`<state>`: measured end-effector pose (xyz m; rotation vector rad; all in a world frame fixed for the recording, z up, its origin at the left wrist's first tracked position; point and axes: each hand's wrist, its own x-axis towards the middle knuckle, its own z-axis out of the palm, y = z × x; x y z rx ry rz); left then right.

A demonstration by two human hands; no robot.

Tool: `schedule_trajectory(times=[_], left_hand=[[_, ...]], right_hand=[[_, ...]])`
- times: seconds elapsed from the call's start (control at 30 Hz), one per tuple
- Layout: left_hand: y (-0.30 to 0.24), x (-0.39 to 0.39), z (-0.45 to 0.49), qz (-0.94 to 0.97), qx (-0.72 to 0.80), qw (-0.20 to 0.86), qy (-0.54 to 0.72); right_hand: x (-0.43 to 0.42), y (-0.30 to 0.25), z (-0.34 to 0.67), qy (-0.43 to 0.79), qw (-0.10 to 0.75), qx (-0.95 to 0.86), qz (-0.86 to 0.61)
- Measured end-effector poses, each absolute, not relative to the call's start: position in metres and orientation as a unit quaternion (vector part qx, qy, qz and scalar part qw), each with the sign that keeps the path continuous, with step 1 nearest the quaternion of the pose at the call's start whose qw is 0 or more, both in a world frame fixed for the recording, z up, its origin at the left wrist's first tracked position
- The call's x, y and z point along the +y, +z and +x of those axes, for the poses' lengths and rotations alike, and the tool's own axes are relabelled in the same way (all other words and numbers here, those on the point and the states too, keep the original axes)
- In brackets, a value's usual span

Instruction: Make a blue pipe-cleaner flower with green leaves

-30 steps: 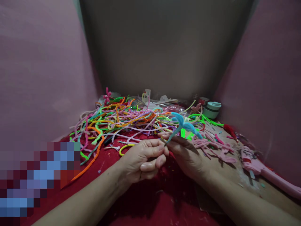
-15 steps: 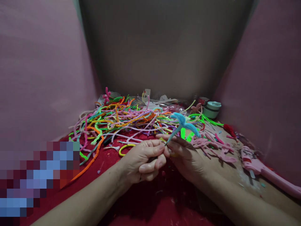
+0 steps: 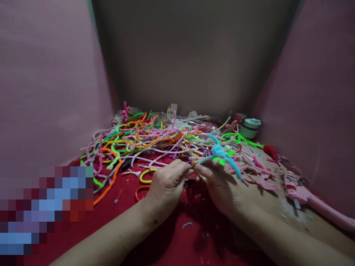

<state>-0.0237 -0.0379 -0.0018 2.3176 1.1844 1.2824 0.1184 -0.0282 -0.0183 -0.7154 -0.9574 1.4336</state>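
A light blue pipe-cleaner flower [image 3: 220, 151] with bent petals stands out above my fingers on a thin stem. My right hand [image 3: 219, 181] pinches the stem near its lower end. My left hand [image 3: 168, 183] meets it at the same spot, fingers closed on the stem's end. Both hands hover just over a red cloth [image 3: 172, 236], in front of a big tangle of coloured pipe cleaners [image 3: 144, 142].
A pink glue gun [image 3: 305, 195] lies at the right on the brown board. Pink pipe-cleaner shapes [image 3: 260, 175] lie beside it. A small lidded jar [image 3: 250, 128] stands at the back right. Yellow and orange loops [image 3: 144, 181] lie left of my hands. Pink walls close in both sides.
The blue flower has tipped down and to the right, its petals now lower. My left hand has rolled over, knuckles up, and an orange loop shows beside it.
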Motion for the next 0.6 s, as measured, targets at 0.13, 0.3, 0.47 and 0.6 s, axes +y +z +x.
schedule_trajectory(times=[0.13, 0.3, 0.47, 0.6], left_hand=[[0.004, -0.038, -0.024, 0.761, 0.397, 0.234, 0.457], [0.018, -0.04, -0.023, 0.622, 0.402, 0.537, 0.404], [0.017, -0.041, -0.024, 0.505, 0.301, 0.724, 0.36], [0.012, -0.039, -0.024, 0.464, 0.249, 0.792, 0.308]], right_hand=[[-0.028, -0.016, 0.119, 0.598, 0.614, -0.432, -0.282], [-0.028, -0.011, 0.123, 0.612, 0.588, -0.467, -0.249], [-0.029, -0.004, 0.126, 0.689, 0.533, -0.448, -0.202], [-0.028, -0.005, 0.126, 0.709, 0.521, -0.437, -0.189]])
